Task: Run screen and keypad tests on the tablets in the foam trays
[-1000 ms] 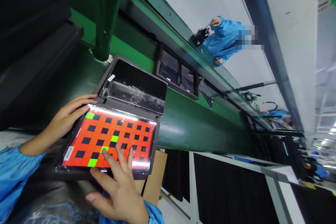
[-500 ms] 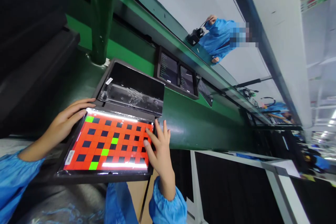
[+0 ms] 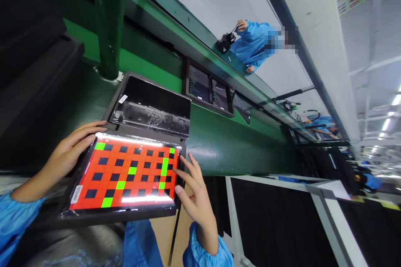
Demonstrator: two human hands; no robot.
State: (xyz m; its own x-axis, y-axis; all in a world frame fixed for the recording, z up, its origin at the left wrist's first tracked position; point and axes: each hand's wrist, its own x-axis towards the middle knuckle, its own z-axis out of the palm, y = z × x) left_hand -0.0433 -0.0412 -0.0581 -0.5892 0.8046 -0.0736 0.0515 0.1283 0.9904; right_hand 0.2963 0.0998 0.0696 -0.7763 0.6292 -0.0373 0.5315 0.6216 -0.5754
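A tablet lies face up in the near half of a black tray, its lit screen covered in red and black squares with several green ones. My left hand rests at the tray's left side, fingers stretched out and thumb at the tablet's upper left corner. At the tablet's right edge is my right hand, its fingers spread and a fingertip at the screen's border. A second tablet, dark, with a small white label and reflections, fills the tray's far half.
The tray sits on a green bench. Farther along stand another tray with two dark-screened tablets and a loose dark panel. A green post rises at the left. Beyond the bench, a person in blue holds a black device.
My right hand has slid right and down, off the screen to its edge. More squares near the screen's right side have turned green. My left hand keeps its place on the tray.
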